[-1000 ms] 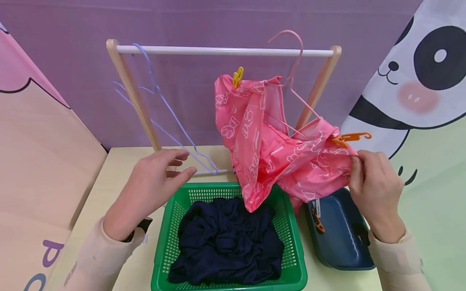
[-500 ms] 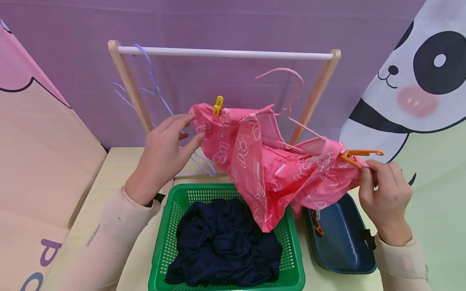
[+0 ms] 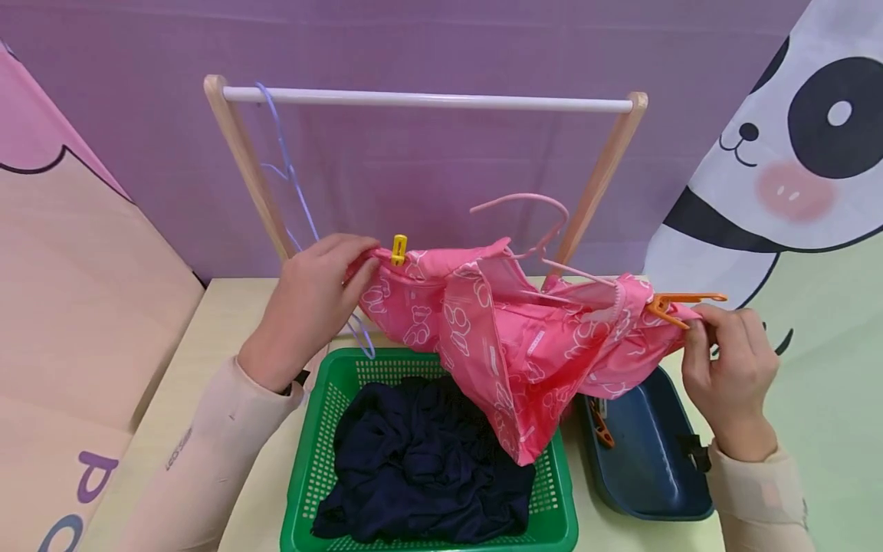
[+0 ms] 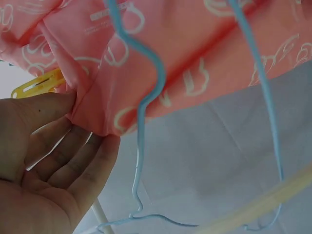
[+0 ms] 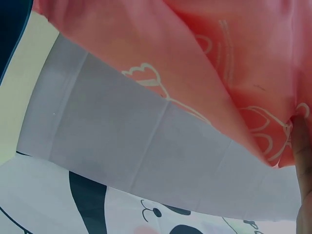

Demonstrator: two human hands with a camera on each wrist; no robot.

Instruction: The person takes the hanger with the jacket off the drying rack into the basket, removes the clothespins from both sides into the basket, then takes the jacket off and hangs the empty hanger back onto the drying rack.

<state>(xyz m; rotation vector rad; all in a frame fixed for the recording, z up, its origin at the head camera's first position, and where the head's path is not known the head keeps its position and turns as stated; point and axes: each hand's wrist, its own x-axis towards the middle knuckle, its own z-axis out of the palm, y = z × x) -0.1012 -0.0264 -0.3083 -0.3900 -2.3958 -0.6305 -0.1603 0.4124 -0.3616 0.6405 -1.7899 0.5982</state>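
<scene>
A pink jacket with white bear outlines (image 3: 476, 322) hangs on a pink hanger (image 3: 527, 196), whose hook stands up below the rail. My left hand (image 3: 310, 307) pinches the jacket's left end beside a yellow clothespin (image 3: 398, 251); in the left wrist view the thumb and fingers (image 4: 97, 168) hold the fabric's edge. At the other end, my right hand (image 3: 734, 372) pinches the cloth just past an orange clothespin (image 3: 662, 305). Only a finger (image 5: 303, 161) of that hand shows in the right wrist view, against the fabric. The jacket's lower point overlaps the green basket.
Behind stands a wooden rack with a white rail (image 3: 428, 100), and a blue hanger (image 3: 291, 172) hangs at its left. The green basket (image 3: 303, 445) in front holds dark navy cloth (image 3: 428, 468). A dark blue tub (image 3: 648, 452) at the right contains clothespins (image 3: 602, 431).
The jacket and its hanger have come down, away from the rail. My left hand has reached the jacket's left end and taken hold of it. The right hand has shifted slightly right.
</scene>
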